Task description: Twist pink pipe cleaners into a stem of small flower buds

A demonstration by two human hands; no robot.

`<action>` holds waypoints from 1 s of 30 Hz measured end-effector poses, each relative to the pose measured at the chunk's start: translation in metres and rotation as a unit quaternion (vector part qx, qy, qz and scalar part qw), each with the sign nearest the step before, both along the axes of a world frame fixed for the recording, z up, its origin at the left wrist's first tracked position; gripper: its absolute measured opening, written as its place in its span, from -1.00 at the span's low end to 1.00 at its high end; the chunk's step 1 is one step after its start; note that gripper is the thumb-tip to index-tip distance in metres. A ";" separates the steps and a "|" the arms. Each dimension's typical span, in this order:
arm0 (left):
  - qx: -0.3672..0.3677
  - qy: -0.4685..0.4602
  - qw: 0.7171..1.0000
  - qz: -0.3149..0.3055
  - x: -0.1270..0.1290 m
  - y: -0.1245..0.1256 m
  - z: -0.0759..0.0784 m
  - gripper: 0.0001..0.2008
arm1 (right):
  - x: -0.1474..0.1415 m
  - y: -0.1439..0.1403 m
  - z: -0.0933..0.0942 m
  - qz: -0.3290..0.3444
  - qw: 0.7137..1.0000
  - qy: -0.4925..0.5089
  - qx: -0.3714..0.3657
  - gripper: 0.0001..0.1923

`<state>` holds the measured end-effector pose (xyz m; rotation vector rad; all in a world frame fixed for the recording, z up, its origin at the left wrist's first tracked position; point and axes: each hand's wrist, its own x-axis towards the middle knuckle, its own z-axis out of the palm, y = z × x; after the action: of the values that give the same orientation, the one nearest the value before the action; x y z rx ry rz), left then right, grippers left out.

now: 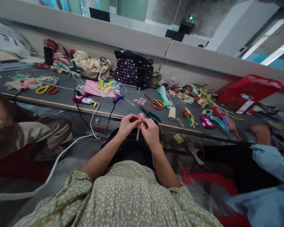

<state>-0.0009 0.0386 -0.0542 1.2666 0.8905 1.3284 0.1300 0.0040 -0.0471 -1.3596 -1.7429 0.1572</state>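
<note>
A small pink flower of fuzzy craft stem [141,116] is pinched between my two hands, above my lap at the table's front edge. My left hand [129,125] grips it from the left with thumb and forefinger. From the right, the fingers of my right hand [150,130] close on it just below its head. A pale pink stem [138,132] hangs down between the hands. Just beyond my hands lie dark-handled pliers [150,114] and a heap of small pink pieces [140,101]. The fingertips partly hide the flower.
Scissors [156,104], a blue glue gun [119,98], a power strip [85,99] and a wooden cylinder [172,113] lie on the dark table [132,108]. Behind stand a dotted bag [132,69] and a red bag [248,91]. People sit at both sides. A white cable [59,157] runs at left.
</note>
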 end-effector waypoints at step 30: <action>-0.118 -0.086 0.983 -0.108 -0.010 0.003 -0.009 -0.69 | 0.016 -0.009 0.009 0.074 0.987 0.071 0.125 -0.87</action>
<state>-0.0112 0.0417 -0.0636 1.0162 0.7417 1.1076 0.1464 -0.0050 -0.0382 -1.0146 -1.6800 0.1103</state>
